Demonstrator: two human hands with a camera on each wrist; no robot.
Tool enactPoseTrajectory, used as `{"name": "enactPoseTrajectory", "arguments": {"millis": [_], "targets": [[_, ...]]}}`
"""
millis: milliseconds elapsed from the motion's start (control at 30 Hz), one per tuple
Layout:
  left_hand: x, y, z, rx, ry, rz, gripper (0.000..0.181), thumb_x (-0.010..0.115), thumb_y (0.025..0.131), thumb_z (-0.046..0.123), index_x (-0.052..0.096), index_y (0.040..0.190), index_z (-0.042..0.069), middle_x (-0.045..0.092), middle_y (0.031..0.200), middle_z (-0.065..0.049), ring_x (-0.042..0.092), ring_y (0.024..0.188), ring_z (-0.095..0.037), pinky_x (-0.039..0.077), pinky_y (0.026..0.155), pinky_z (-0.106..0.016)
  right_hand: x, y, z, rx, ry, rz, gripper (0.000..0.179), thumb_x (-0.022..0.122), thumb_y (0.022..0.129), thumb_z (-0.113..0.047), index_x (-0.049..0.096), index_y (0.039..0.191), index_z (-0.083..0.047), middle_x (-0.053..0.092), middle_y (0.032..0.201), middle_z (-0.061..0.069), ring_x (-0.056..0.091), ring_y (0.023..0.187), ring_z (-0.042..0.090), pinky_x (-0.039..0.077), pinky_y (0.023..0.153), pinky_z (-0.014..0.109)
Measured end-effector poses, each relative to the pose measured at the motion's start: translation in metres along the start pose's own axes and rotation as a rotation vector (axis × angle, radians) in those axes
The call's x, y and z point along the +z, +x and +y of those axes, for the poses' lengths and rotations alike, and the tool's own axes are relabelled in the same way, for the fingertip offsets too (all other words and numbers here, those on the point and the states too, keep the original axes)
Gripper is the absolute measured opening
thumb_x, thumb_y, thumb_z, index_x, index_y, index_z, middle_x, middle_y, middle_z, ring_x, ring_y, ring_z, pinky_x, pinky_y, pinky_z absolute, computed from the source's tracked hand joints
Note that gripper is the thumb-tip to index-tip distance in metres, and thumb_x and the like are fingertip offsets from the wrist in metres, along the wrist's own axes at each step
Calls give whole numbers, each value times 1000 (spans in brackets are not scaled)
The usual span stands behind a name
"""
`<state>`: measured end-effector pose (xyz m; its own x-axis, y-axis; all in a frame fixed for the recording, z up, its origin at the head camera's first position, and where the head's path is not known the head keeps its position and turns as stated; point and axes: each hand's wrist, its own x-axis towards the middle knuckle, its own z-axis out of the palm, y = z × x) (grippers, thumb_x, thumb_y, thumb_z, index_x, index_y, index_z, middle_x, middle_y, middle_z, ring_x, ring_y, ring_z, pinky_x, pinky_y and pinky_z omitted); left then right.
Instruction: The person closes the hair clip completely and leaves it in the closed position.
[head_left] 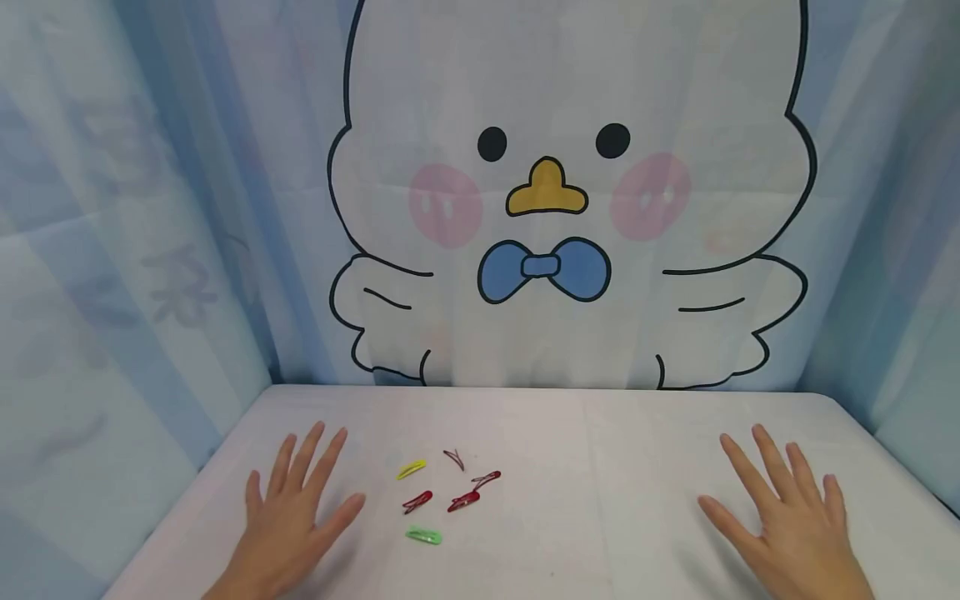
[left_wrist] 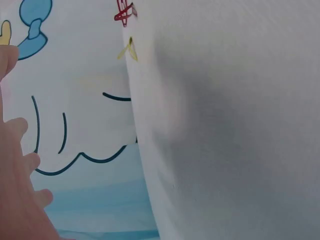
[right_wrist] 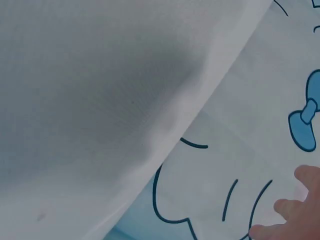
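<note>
Table: wht table [head_left: 630,533], matte; far edge str., far L + far R corners rounded; faint crease from far edge twd near edge.
Backdrop: lt-blue backdrop [head_left: 292,250], fabric, vert. folds, behind far edge.
Cartoon: lg wht bird print [head_left: 547,342], blk outline, yel. beak [head_left: 547,192], pink cheeks [head_left: 446,206], blue bow tie [head_left: 542,267]; bottom meets far edge.
L side: pale-blue L curtain [head_left: 90,333] along L edge, faint gray motifs.
R side: blue-ish R curtain [head_left: 907,350] along R edge, soft folds.
Light: diffuse; blurry shadows on tabletop.
</note>
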<state>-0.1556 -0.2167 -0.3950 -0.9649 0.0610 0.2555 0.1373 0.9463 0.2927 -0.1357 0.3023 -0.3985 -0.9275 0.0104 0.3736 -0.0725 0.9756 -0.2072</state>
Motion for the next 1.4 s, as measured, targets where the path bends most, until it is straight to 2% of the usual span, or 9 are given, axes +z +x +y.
{"name": "enactPoseTrajectory", "arguments": {"millis": [200, 300, 533, 733, 967, 1233, 1400], "targets": [[3, 2, 6, 30, -53, 40, 82, 61, 94, 58, 29, 159, 20, 19, 163, -15, 18, 143, -45, 11, 101, -79, -1, -1, -5, -56, 95, 77, 80, 65, 94, -48, 32, 157, -10, 23, 160, 26, 20, 139, 53, -9, 111, 68], [4, 4, 8, 50, -72, 57, 81, 62, 94, 56, 29, 159, 21, 21, 162, -14, 23, 141, -42, 15, 100, -77, 0, 1, -10, -76, 141, 103, 79, 68, 94, -44, 35, 156, -10, 26, 159, 25, 24, 137, 53, -7, 113, 66], [6, 8, 13, 98, -118, 71, 80, 64, 94, 52, 28, 159, 23, 22, 162, -12, 24, 142, -39, 16, 99, -77, 2, 4, -21, -87, 214, 109, 78, 70, 93, -41, 36, 156, -11, 28, 159, 23, 27, 136, 52, 3, 117, 61], [11, 14, 18, 143, -151, 104, 81, 68, 94, 46, 27, 160, 24, 23, 162, -11, 23, 143, -36, 18, 101, -74, 4, 8, -28, -68, 264, 100, 81, 72, 92, -42, 33, 159, -17, 25, 161, 19, 28, 139, 49, 16, 111, 68], [18, 22, 23, 172, -231, 125, 81, 71, 93, 41, 28, 159, 25, 24, 162, -10, 25, 144, -36, 18, 104, -73, 5, 15, -42, -74, 302, 112, 82, 75, 90, -43, 36, 157, -19, 29, 160, 17, 34, 135, 48, 32, 98, 71], [22, 28, 25, 201, -346, 122, 81, 72, 92, 36, 29, 159, 25, 26, 162, -10, 28, 144, -38, 23, 103, -76, 6, 19, -56, -80, 326, 110, 80, 76, 89, -45, 39, 155, -21, 33, 158, 15, 37, 133, 47, 36, 92, 71], [25, 32, 25, 208, -408, 83, 77, 71, 94, 36, 30, 159, 27, 29, 162, -9, 30, 145, -37, 28, 103, -73, 7, 22, -64, -90, 353, 112, 79, 77, 88, -44, 40, 154, -19, 35, 157, 15, 38, 134, 46, 36, 93, 71]]}}
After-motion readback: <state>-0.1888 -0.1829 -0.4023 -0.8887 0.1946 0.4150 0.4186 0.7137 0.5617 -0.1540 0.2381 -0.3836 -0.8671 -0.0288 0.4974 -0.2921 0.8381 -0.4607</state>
